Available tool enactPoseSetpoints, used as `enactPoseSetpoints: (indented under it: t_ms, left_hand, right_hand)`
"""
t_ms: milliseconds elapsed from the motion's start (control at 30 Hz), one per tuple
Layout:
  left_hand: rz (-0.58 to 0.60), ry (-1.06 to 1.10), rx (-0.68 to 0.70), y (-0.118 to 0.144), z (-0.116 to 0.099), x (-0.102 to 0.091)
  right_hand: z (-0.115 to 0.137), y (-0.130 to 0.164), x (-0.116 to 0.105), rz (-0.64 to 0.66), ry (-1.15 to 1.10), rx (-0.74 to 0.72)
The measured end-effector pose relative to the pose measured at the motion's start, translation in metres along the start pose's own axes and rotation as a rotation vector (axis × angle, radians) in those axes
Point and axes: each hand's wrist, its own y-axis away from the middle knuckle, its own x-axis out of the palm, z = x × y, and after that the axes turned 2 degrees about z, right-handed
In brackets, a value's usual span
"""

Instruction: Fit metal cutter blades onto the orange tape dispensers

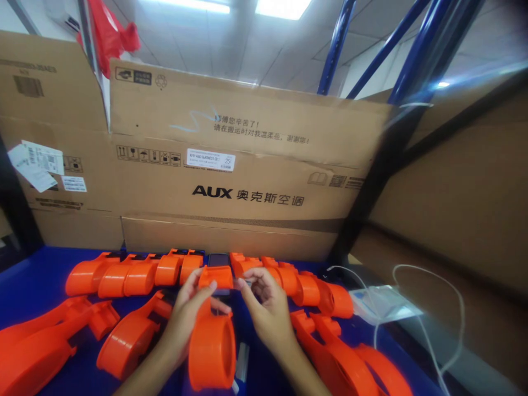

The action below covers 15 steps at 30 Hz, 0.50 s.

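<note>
Two hands at work: left hand (185, 313) and right hand (266, 308) fingers pinching orange part (214, 324); orange row (136, 275) lined on counter (37, 280), unfinished.

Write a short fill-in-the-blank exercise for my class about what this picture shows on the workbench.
1. The left hand and right hand together hold a plastic part coloured ____.
2. The table surface is ____ in colour.
3. The Latin letters on the large cardboard box read ____.
4. A thin ____ cable runs along the right of the table.

Missing words: orange; blue; AUX; white
</note>
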Motion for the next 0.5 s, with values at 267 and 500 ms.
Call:
enactPoseSetpoints:
  t_ms: [267, 500]
  left_hand:
    - [0.010, 0.054, -0.093, -0.0006, 0.0046, -0.0013]
    - [0.016, 0.105, -0.097, -0.0043, 0.0003, -0.0042]
  right_hand:
    - [0.0028, 0.0053, 0.0043, 0.088, -0.074, 0.021]
    - [0.0039, 0.0020, 0.0047, 0.103, -0.023, 0.006]
